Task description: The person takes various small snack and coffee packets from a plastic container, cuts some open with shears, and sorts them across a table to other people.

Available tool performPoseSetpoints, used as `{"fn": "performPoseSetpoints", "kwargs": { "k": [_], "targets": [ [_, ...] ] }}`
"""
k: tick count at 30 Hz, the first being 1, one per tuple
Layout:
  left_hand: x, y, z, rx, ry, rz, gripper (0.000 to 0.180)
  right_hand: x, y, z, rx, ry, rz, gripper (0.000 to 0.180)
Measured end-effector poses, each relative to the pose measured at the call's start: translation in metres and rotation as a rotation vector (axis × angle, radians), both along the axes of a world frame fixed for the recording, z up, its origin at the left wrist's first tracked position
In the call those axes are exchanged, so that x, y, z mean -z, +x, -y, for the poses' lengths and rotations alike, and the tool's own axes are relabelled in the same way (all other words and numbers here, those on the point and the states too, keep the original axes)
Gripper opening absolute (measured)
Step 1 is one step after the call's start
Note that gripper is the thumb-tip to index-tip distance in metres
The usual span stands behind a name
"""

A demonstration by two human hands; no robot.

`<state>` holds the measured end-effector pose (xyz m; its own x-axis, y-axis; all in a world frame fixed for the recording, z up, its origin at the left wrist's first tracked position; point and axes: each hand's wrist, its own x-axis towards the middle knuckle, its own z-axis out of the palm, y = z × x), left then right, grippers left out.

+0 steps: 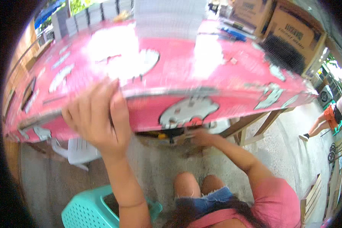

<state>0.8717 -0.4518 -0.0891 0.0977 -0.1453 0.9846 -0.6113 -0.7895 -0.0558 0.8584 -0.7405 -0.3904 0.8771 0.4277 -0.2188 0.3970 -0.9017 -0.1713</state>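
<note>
1. Table (174, 57): stood ahead, glossy pink with white figures (188, 110), worn along the near edge.
2. Left hand (98, 116): lay over that edge, left of centre; clamping could not be told.
3. Right hand (203, 138): sat below that edge; grip was too blurred to tell.
4. Cardboard boxes (292, 28): stood far right; contents were hidden.

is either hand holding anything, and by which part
The left hand is on the pink table at its near edge, perhaps gripping it. The right hand, below that edge, is too blurred to tell.
</note>
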Motion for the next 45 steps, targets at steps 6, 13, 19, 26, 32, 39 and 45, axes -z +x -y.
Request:
{"fn": "performPoseSetpoints", "kwargs": {
  "k": [6,13,19,26,32,39,45],
  "targets": [
    [-0.007,-0.01,0.019,0.055,-0.02,-0.19,0.028,-0.336,-0.126,-0.02,-0.261,0.779,-0.237,0.023],
    [-0.019,-0.019,0.024,0.133,-0.024,-0.416,0.025,-0.419,0.051,0.162,0.572,0.03,0.569,0.052],
    [-0.073,-0.044,0.009,0.301,-0.088,-0.806,0.023,-0.391,0.09,0.195,0.573,-0.22,0.488,0.072],
    [-0.08,-0.215,-0.066,0.071,-0.273,-1.462,0.029,-0.359,0.121,0.233,0.4,-0.165,0.698,0.08],
    [-0.043,-0.433,-0.165,-0.472,-1.029,-1.32,0.022,-0.339,0.029,0.038,0.245,0.126,0.554,0.068],
    [-0.161,-0.593,-0.214,-0.538,-1.754,-0.356,0.022,-0.311,-0.052,-0.079,0.24,0.322,0.123,0.055],
    [-0.27,-0.725,-0.276,-1.28,-1.165,0.033,0.024,-0.305,-0.099,-0.18,0.388,0.537,-0.283,0.044]
  ]
}}
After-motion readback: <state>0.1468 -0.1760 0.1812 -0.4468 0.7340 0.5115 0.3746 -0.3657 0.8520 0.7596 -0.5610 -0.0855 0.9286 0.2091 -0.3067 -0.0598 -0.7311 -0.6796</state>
